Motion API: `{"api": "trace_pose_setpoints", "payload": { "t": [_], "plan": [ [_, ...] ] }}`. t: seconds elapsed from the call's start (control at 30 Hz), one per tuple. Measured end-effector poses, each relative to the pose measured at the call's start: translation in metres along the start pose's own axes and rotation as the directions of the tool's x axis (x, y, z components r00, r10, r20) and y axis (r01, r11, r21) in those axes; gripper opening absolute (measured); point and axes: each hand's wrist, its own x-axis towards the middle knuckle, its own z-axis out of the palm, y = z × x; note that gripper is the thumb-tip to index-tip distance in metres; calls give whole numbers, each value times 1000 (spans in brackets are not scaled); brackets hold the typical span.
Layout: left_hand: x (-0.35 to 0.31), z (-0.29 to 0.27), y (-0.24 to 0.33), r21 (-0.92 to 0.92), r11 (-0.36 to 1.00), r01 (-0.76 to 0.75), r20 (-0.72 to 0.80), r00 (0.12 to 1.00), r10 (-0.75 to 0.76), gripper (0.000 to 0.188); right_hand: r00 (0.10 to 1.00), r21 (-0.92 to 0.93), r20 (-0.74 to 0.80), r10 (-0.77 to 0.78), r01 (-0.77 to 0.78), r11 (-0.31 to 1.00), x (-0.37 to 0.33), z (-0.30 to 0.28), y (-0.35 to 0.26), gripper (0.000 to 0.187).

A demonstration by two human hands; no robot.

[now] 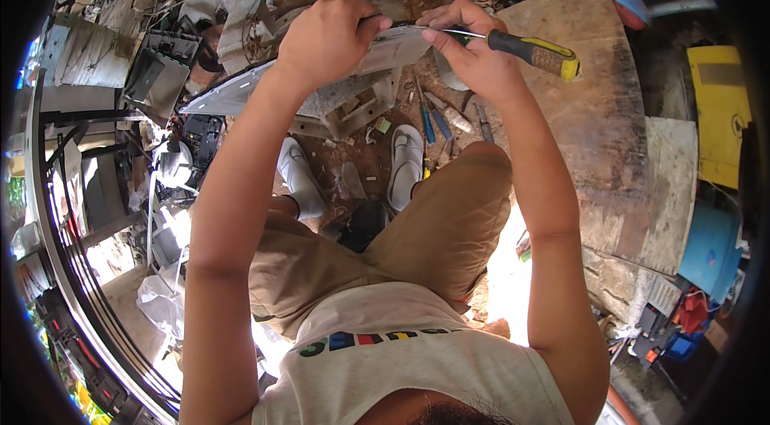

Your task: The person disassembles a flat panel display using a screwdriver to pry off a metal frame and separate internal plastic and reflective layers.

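Note:
A thin, flat grey panel (pixel 393 54) with a dark edge is held up in front of me, tilted, above a pale round-rimmed piece. My left hand (pixel 327 36) is closed at the panel's upper edge, thumb and fingers pinching there. In my right hand (pixel 481 52) is a screwdriver (pixel 536 54) with a yellow and black handle. Its handle sticks out to the right, and its thin metal shaft runs left toward the panel's edge. My right thumb and fingertips are at the panel's right end. The screwdriver's tip is too small to make out clearly.
Several hand tools (pixel 433 122) lie on the dirt floor between my feet and the wooden board (pixel 585 120) at right. A yellow case (pixel 716 116) and a blue container (pixel 710 252) stand far right. Scrap parts (pixel 164 64) and a metal frame (pixel 60 208) crowd the left.

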Motion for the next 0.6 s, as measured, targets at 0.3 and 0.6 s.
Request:
{"api": "trace_pose_setpoints", "payload": {
  "t": [0.3, 0.6],
  "plan": [
    [1, 0, 0, 0, 997, 72, 48, 996, -72, 29, 1000, 57, 10, 27, -27, 998, 6, 0, 0, 17],
    [0, 2, 0, -12, 999, 51, 30, 998, -50, 28, 986, -95, 91, 138, -129, 987, 7, -6, -4, 17]
  ]
}}
